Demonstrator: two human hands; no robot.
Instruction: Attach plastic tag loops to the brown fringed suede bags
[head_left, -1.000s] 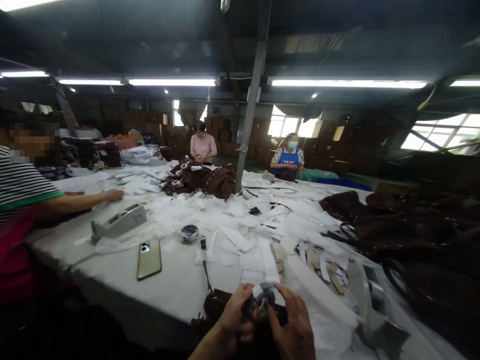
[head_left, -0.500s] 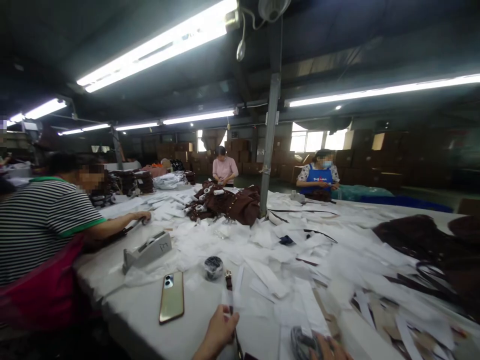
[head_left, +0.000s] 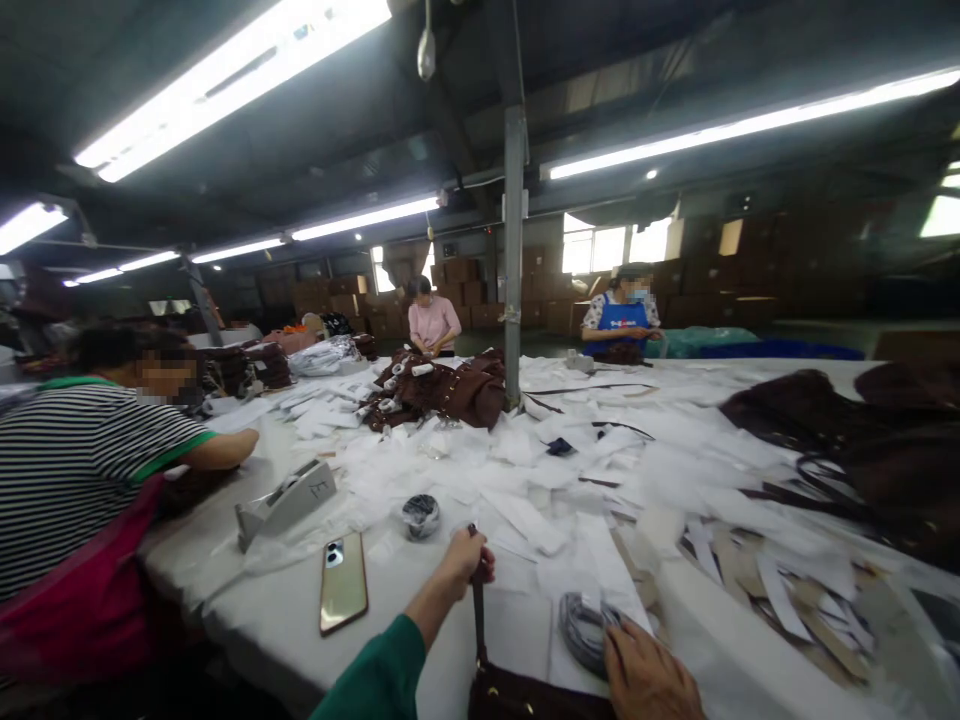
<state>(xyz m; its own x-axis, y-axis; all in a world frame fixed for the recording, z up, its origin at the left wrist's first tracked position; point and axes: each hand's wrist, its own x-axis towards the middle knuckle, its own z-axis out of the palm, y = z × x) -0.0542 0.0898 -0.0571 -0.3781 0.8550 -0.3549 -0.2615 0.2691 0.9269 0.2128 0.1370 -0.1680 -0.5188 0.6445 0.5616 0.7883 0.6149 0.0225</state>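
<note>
My left hand (head_left: 463,560), in a green sleeve, is closed around the upper end of a dark brown strap (head_left: 477,622). The strap runs down to a brown bag (head_left: 525,695) at the near table edge. My right hand (head_left: 649,680) lies at the lower edge of the view, fingers on a grey, semi-transparent wrapped bundle (head_left: 583,626) resting on white paper. Its fingertips press on the bundle, but I cannot make out a full grip.
A gold phone (head_left: 343,596), a tape dispenser (head_left: 285,502) and a small tape roll (head_left: 420,515) lie to the left. White paper slips (head_left: 540,470) litter the white table. Brown bags pile at centre (head_left: 442,390) and right (head_left: 847,440). A person in stripes (head_left: 82,480) works at left, two others beyond.
The view has tilted up and back down. My left hand has stretched forward, pulling the strap out from the bag. My right hand has set the grey bundle down on the paper.
</note>
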